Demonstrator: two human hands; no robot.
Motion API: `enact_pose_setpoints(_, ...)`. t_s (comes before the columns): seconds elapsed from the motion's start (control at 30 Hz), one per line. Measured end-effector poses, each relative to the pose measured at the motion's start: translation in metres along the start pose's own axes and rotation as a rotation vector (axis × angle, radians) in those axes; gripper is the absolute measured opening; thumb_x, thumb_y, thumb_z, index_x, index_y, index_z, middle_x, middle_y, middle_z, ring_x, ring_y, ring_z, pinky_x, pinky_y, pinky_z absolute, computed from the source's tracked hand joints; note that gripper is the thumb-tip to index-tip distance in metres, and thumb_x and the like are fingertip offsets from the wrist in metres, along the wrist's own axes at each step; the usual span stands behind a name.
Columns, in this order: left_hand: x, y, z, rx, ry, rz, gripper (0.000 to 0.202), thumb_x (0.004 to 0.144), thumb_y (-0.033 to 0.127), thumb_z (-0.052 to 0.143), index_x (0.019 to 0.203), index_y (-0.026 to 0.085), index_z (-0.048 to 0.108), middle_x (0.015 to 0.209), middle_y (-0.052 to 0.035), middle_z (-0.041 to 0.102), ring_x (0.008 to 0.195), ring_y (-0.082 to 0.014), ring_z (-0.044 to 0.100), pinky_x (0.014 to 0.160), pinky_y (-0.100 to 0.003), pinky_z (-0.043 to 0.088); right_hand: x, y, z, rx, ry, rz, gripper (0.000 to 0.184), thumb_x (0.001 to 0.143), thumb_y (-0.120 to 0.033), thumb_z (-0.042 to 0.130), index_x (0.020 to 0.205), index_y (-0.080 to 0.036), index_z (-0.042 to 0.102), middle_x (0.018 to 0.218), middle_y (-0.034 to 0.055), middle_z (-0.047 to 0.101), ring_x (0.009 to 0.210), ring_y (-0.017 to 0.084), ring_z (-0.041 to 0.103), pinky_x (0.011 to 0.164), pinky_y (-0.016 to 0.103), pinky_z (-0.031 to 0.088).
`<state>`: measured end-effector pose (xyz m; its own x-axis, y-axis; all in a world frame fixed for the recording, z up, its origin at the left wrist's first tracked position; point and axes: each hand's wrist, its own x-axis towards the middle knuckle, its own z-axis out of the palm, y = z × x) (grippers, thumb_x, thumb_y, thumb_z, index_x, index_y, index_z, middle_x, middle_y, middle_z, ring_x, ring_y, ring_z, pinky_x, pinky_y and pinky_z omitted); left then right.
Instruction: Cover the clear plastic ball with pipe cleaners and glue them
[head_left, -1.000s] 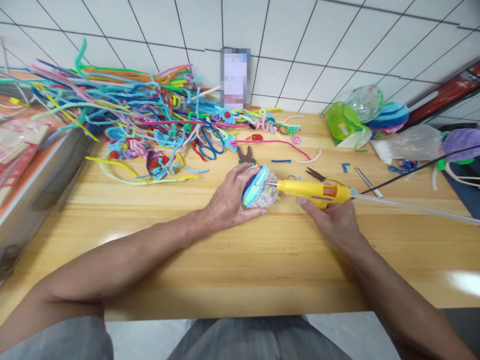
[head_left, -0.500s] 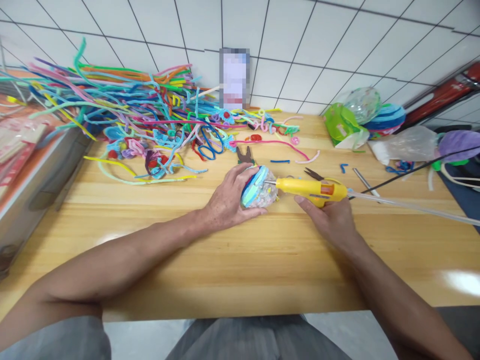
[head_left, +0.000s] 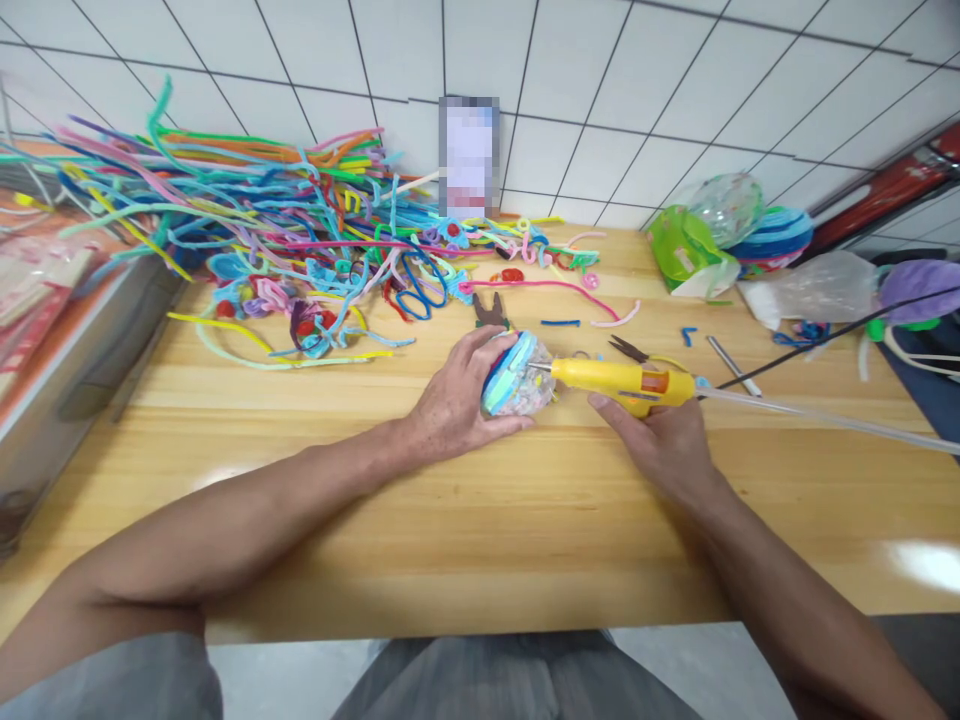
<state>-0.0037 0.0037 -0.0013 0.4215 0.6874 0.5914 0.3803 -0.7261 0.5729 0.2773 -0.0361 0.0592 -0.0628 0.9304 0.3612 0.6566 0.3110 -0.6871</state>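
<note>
My left hand (head_left: 463, 395) is closed around a ball (head_left: 525, 385) partly wrapped in blue, green and dark pipe cleaners; its right side is speckled and clear-looking. A yellow hot glue gun (head_left: 626, 382) is gripped in my right hand (head_left: 667, 440), fingers round the handle. The gun's metal nozzle is at the ball, by the edge of the wrapped strands. From the gun's back a long translucent glue stick (head_left: 825, 412) sticks out to the right. Pliers (head_left: 490, 310) lie just beyond my left hand, and dark-tipped snips (head_left: 628, 348) lie behind the gun.
A heap of colourful pipe cleaners (head_left: 285, 200) fills the back left, with twisted shapes in front. A phone (head_left: 469, 155) leans on the tiled wall. At the back right are a green packet (head_left: 686, 250), a striped ball (head_left: 776, 238) and a plastic bag (head_left: 825, 285). A black cord (head_left: 810, 340) crosses the right side.
Almost nothing differs. The glue gun and its nozzle have shifted very slightly against the ball; both hands keep their grip.
</note>
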Motion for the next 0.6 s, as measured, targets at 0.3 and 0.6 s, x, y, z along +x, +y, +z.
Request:
enact_pose_setpoints(0.3, -0.0014, -0.0006, 0.0013, -0.008, -0.004, -0.004, 0.104, 0.087, 0.064, 0.087, 0.168, 0.03, 0.032, 0.159, -0.0195, 0.051, 0.154, -0.0409, 0.05, 0.128, -0.065, 0.047, -0.0003, 0.0013, 0.001, 0.045, -0.024, 0.016, 0.018, 0.092, -0.043, 0.081, 0.1, -0.027, 0.078, 0.094, 0.0055, 0.086, 0.087, 0.032, 0.084, 0.081, 0.045, 0.07)
enact_pose_setpoints(0.6, -0.0012, -0.001, 0.0014, -0.006, 0.004, 0.013, 0.103, 0.088, 0.064, 0.086, 0.168, 0.029, 0.033, 0.158, -0.0202, 0.052, 0.153, -0.0406, 0.05, 0.127, -0.065, 0.048, 0.0004, 0.001, 0.0004, 0.005, -0.008, 0.031, 0.021, 0.093, -0.048, 0.08, 0.098, -0.027, 0.078, 0.091, 0.0057, 0.085, 0.087, 0.033, 0.084, 0.079, 0.046, 0.07)
